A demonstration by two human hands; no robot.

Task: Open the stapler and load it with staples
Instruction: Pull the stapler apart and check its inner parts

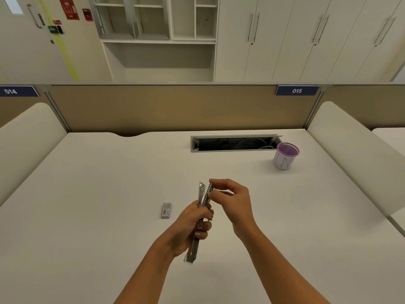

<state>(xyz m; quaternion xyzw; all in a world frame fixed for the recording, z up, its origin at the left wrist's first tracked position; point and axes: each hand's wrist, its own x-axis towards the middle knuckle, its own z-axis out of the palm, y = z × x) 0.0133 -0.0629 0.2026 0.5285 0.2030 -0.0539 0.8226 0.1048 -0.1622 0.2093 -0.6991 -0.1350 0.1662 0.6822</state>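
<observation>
A silver metal stapler (202,195) is held upright above the white desk (109,194), its far end pointing away from me. My left hand (192,224) is wrapped around its middle, with the near end sticking out below the palm. My right hand (232,198) pinches the stapler's top arm near the far end with thumb and forefinger. The two metal arms are slightly parted at that end. A small grey staple box (166,210) lies flat on the desk, just left of my left hand.
A purple-rimmed pen cup (285,156) stands at the back right, beside an open cable tray (235,143) sunk in the desk. A tan partition (175,106) closes the far edge, and padded white dividers flank both sides.
</observation>
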